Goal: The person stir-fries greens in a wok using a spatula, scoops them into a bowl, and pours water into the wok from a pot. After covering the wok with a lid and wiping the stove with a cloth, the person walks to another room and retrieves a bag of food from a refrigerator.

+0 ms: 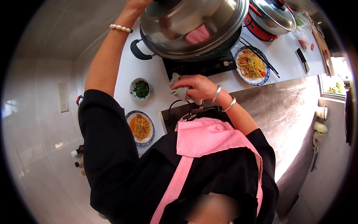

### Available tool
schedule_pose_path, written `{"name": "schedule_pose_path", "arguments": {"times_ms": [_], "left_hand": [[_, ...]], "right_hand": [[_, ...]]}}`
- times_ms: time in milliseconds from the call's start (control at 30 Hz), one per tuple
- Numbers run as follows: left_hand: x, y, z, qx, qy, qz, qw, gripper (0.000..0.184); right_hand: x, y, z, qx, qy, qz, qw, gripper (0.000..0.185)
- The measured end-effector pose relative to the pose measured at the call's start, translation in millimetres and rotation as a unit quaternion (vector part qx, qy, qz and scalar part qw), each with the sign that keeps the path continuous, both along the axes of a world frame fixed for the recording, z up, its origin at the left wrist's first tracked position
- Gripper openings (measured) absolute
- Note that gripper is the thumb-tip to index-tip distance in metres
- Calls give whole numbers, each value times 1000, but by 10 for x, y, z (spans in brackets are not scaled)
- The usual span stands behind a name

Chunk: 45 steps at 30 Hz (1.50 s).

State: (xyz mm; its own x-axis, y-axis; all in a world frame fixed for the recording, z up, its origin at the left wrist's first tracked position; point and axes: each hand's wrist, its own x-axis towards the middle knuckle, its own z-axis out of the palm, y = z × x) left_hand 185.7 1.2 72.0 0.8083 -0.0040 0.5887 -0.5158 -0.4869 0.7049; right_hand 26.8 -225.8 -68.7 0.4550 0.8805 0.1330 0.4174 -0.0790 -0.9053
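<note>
Working at a white surface [158, 80] beside a tiled wall [41, 97]. Holding a crumpled pale cloth [179, 91] inside the closed grip of the right hand [199, 86], by the near edge of a black cooker [197, 68]. With the left hand [138, 3] beside a steel lid [210, 20], partly outside the view: cannot tell how wide or narrow that grip. Beyond the right grip, same lid over a dark wok [226, 48]; to the right, chopsticks [269, 66] across a plate of yellow shreds [256, 81]; to the left, a bowl of greens [141, 99] and, closer in, another plate of food [144, 143].
</note>
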Motion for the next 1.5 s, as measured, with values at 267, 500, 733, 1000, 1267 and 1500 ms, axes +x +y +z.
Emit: {"name": "schedule_pose_path", "arguments": {"times_ms": [267, 500, 733, 1000, 1267, 1500], "left_hand": [[-105, -360, 156, 175, -40, -2, 984, 30], [54, -414, 34, 281, -17, -26, 959, 31], [66, -416, -9, 322, -25, -3, 946, 30], [46, -540, 32, 315, -8, -10, 949, 27], [117, -581, -9, 331, -23, 5, 943, 33], [-98, 162, -30, 139, 156, 57, 976, 35]], "right_hand": [[-59, -866, -140, 40, 53, -244, 967, 41], [161, -1126, -235, 119, 113, -391, 906, 48], [257, -1175, -175, 118, 184, -387, 896, 48], [384, -1175, -273, 39, 148, -336, 929, 48], [350, -1162, -294, 46, 147, -353, 923, 47], [454, -1156, -320, 67, 123, -369, 919, 45]]}}
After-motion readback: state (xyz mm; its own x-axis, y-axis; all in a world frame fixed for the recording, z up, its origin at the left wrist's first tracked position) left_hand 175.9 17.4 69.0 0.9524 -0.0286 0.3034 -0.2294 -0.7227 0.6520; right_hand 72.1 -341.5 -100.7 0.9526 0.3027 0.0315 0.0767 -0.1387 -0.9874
